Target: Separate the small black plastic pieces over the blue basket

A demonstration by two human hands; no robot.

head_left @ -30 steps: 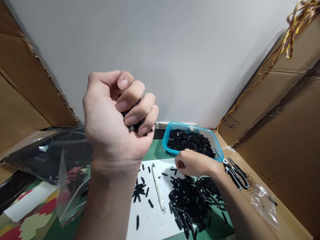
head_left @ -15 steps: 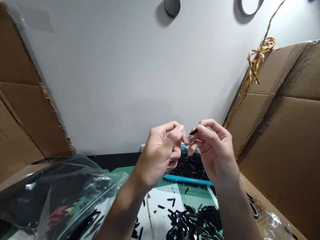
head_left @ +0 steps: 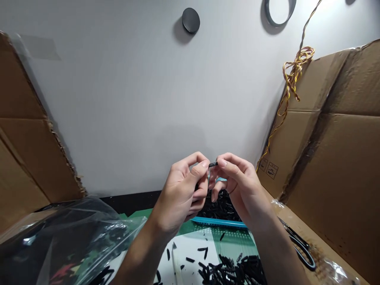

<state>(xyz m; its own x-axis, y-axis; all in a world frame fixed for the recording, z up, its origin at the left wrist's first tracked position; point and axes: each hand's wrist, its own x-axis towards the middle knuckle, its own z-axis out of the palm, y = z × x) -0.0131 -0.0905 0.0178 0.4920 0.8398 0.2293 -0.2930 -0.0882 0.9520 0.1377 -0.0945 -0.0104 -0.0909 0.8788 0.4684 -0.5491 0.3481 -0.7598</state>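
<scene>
Between the fingertips of both hands is a small, narrow black piece [head_left: 213,164], held level above the basket. My left hand [head_left: 182,194] pinches its left end between thumb and forefinger, the other fingers curled in. A dark bit shows inside those curled fingers; I cannot make out what it is. My right hand [head_left: 245,186] grips the right end with thumb and forefinger, its lower fingers loosely bent. Just below and behind the hands stands a blue basket [head_left: 219,223] full of similar black pieces. Nearer lies a loose pile of black pieces [head_left: 237,271].
A white sheet [head_left: 190,241] on the green mat carries scattered pieces and a pale, pointed stick-like tool [head_left: 177,265]. At left lies a clear plastic bag [head_left: 89,225]. Scissors [head_left: 303,251] rest at right. Cardboard [head_left: 341,158] walls both sides; a yellow-brown twisted wire [head_left: 292,75] hangs at right.
My hands have come together; the piece held in my right fingers now has its left end in my left fingertips. The view has shifted, showing more of the scissors.
</scene>
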